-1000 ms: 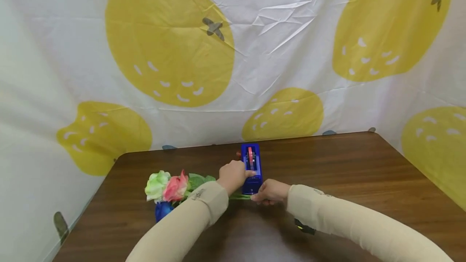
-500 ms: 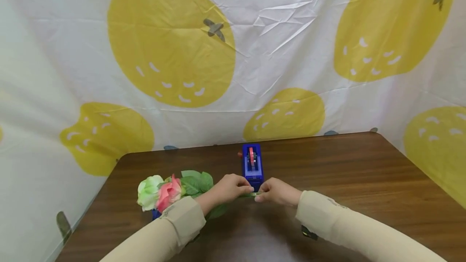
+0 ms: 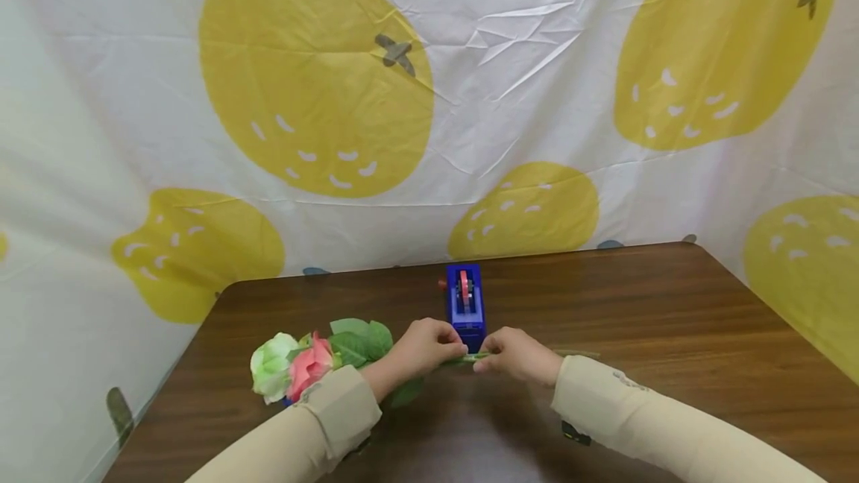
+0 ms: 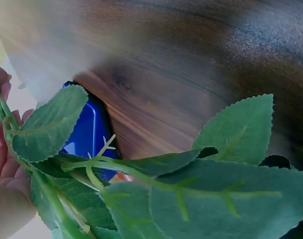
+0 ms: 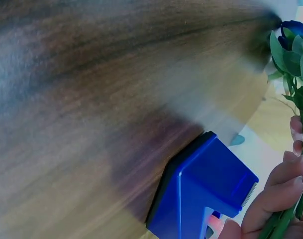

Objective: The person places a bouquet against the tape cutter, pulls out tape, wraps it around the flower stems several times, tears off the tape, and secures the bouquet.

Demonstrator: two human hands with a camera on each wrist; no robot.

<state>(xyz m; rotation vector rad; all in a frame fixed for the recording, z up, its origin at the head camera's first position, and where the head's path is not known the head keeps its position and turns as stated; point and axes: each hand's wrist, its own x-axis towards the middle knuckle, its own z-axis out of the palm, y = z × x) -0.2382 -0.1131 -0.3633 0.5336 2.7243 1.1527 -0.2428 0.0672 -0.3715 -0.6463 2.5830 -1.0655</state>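
My left hand [image 3: 423, 349] and right hand [image 3: 517, 355] pinch a bundle of green stems [image 3: 474, 357], their fingertips close together. Artificial roses top the bundle to the left: a pale green-white rose [image 3: 271, 365], a pink rose [image 3: 312, 368] and a blue rose [image 5: 295, 31], mostly hidden in the head view. Serrated green leaves [image 4: 241, 134] spread along the stems in the left wrist view. Thin stem ends reach past my right hand. Just behind the hands stands a blue tape dispenser [image 3: 467, 315] carrying a red roll [image 3: 464, 285].
The dark brown wooden table [image 3: 644, 319] extends on both sides of the hands. Behind it hangs a white cloth [image 3: 510, 95] with large yellow fruit prints. Long beige sleeves [image 3: 322, 423] cover both arms.
My left hand has come from the top of the tape dispenser down to the stems. The flowers have shifted left with it. My right hand has moved slightly right; stem ends now show beyond it.
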